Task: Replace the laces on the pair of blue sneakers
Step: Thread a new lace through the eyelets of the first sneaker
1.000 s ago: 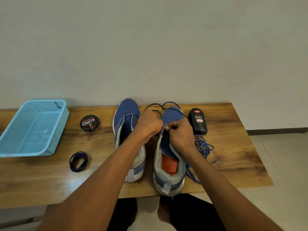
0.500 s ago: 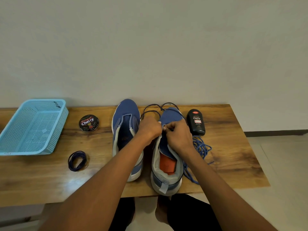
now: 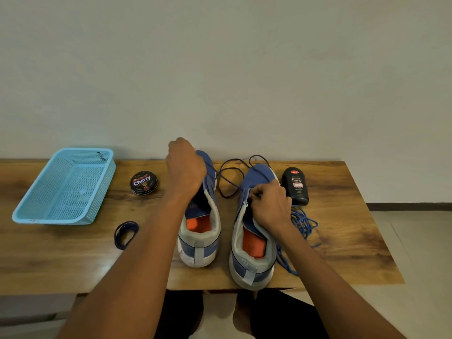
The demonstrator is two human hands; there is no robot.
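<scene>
Two blue sneakers with orange insoles stand side by side on the wooden table, heels toward me: the left sneaker (image 3: 203, 231) and the right sneaker (image 3: 254, 241). A dark lace (image 3: 230, 177) loops loosely on the table between their toes. My left hand (image 3: 184, 166) is raised above the left sneaker's toe, fingers curled on the dark lace, which runs taut down toward the right sneaker. My right hand (image 3: 270, 204) pinches the upper edge of the right sneaker near its eyelets. A heap of blue lace (image 3: 303, 221) lies right of that sneaker.
A light blue plastic basket (image 3: 66, 187) stands at the left. A round polish tin (image 3: 143, 182) sits beside it, and a coiled dark lace (image 3: 126, 234) lies nearer me. A black polish bottle (image 3: 295, 185) lies at the right. The table's front edge is close to the heels.
My left hand has lifted up and to the left, away from the right sneaker, drawing the dark lace out. My right hand stays on the right sneaker's upper.
</scene>
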